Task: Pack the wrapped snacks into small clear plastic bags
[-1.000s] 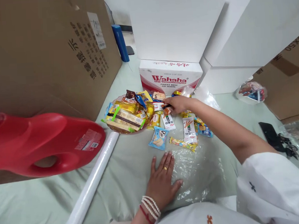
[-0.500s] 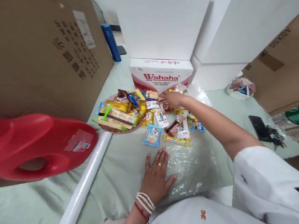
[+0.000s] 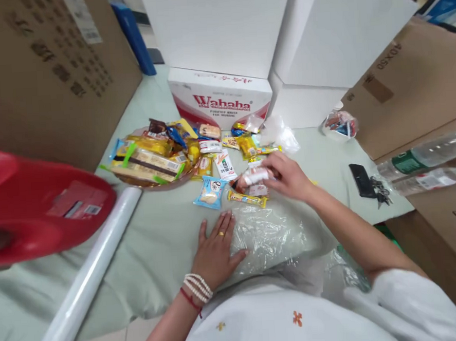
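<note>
Clear plastic sheet pinned under spread, flat left hand; right hand, at its 2 o'clock, pinches snack packet.

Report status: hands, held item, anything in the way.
Left hand flat, open, on clear plastic sheet. Right hand gripping a snack packet, blurred. Close by on the cloth: yellow packet, blue packet.

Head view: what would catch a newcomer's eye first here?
The big red jug fills the left edge, close to the camera. Mid-table, a pile of bright snacks spills from a plate in front of the Wahaha box. The right hand grips a packet at the far edge of the plastic sheet, where the left hand lies flat.
</note>
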Demonstrator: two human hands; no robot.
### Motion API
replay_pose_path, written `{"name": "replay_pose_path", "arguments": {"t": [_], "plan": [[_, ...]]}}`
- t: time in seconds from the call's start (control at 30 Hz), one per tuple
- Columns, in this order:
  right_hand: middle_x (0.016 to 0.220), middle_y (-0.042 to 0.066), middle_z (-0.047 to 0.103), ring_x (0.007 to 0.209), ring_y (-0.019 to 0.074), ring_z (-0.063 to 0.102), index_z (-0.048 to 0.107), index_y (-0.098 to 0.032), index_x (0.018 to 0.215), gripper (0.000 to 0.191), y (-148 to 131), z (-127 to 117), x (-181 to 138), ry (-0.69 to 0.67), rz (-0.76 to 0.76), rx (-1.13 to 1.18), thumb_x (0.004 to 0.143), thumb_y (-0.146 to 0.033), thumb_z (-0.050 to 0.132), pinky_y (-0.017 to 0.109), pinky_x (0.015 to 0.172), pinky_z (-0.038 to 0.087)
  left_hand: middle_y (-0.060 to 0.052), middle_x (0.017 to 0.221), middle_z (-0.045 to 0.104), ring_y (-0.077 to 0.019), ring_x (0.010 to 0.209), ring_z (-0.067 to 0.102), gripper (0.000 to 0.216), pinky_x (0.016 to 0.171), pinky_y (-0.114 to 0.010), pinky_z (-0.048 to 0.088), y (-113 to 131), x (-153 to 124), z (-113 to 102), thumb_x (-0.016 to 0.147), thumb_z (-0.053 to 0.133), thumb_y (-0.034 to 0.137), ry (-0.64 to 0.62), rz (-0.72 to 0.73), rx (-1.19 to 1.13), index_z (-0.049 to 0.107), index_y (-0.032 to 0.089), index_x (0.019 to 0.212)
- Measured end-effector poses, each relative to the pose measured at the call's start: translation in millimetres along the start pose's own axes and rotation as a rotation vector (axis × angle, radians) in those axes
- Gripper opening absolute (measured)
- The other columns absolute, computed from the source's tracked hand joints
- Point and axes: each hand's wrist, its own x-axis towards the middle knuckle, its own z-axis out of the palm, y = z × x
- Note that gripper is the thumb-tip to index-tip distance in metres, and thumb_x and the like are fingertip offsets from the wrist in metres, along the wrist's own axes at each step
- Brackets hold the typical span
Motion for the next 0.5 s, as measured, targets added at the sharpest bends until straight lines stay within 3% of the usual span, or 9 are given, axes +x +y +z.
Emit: {"name": "replay_pose_path", "arguments": {"t": [0.07,0.2,0.27,0.37,0.5], "plan": [[0.107,0.010,0.061,0.097,0.0234,0.059,0.061,-0.023,0.129,0.030,-14.8,14.0,-46.9,-0.004,-0.046,0.063,0.100,-0.030,0.058,0.035,0.083,0.051,-0.020,0.166,0.037,-0.0369,0.153,0.038,0.085,0.128,-0.065,0.005,1.2,0.3,-1.5,0.092,0.057,0.061,-0.005,-0.008,-0.004,0.037,0.015,0.161],[0.134,0.011,0.058,0.110,0.0242,0.063,0.052,-0.030,0.147,0.048,-31.5,32.7,-103.4,-0.422,0.006,0.050,0.100,-0.020,0.052,0.035,0.087,0.054,-0.020,0.167,0.033,-0.0353,0.154,0.035,0.089,0.129,-0.063,-0.001,2.9,0.1,-3.5,0.092,0.057,0.062,-0.009,-0.010,0.002,0.032,0.012,0.162],[0.148,0.012,0.051,0.118,0.0245,0.062,0.046,-0.032,0.154,0.059,-34.1,30.0,-110.6,-0.509,0.049,0.093,0.097,-0.019,0.056,0.036,0.093,0.055,-0.020,0.167,0.033,-0.0355,0.155,0.035,0.090,0.129,-0.063,-0.001,3.5,0.0,-4.5,0.092,0.056,0.063,-0.018,-0.010,0.009,0.032,0.012,0.162],[0.157,0.013,0.045,0.131,0.0289,0.057,0.044,-0.032,0.156,0.067,-37.3,27.5,-105.8,-0.493,0.111,0.116,0.094,-0.032,0.068,0.040,0.101,0.053,-0.021,0.167,0.033,-0.0364,0.155,0.035,0.091,0.128,-0.064,0.001,3.4,0.5,-5.4,0.092,0.056,0.065,-0.039,-0.017,0.026,0.032,0.012,0.162],[0.145,0.012,0.059,0.122,0.0291,0.062,0.054,-0.028,0.148,0.056,-41.3,45.0,-94.8,-0.529,0.142,0.037,0.094,-0.028,0.069,0.037,0.091,0.055,-0.022,0.166,0.035,-0.0372,0.154,0.036,0.091,0.127,-0.066,0.005,1.4,0.6,-4.0,0.092,0.057,0.063,-0.051,-0.016,0.049,0.031,0.013,0.163]]}}
